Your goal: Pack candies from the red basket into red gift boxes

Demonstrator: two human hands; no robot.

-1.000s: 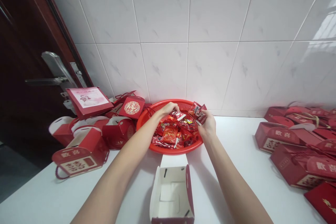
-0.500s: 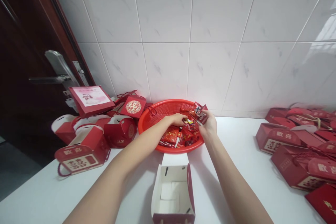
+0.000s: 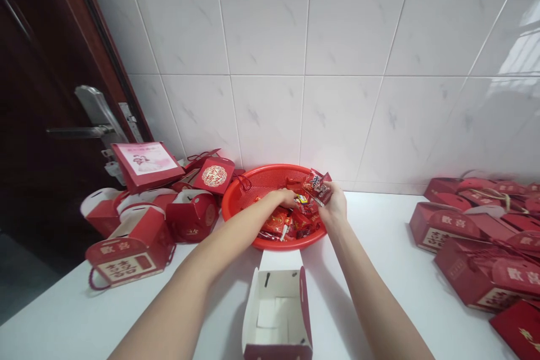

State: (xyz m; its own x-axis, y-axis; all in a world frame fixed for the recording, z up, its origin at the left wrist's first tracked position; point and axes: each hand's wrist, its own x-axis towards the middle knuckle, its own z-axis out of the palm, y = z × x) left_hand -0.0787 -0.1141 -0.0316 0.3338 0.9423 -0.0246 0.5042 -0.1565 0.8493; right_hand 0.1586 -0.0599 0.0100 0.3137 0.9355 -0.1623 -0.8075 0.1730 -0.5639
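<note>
A red plastic basket (image 3: 236, 202) stands against the wall, with red-wrapped candies (image 3: 276, 220) inside. Over its right part, my right hand (image 3: 334, 202) is closed on several red candy packets (image 3: 317, 184). My left hand (image 3: 287, 198) reaches into the basket's middle beside a small yellow-marked packet (image 3: 302, 199); its fingertips are partly hidden among the wrappers, so its hold is unclear. In front of the basket, between my forearms, an open box (image 3: 277, 315) shows a bare white inside and dark red outer walls.
Folded red gift boxes (image 3: 130, 250) are piled on the left of the white table (image 3: 219, 315), one with a pink card on top. More red boxes (image 3: 481, 270) lie at the right. A tiled wall (image 3: 270, 118) rises behind; a dark door (image 3: 37, 95) is at the left.
My left hand has shifted slightly right, towards the yellow-marked packet. My right hand still holds the candy packets, a little lower in view. The whole view has tilted slightly.
</note>
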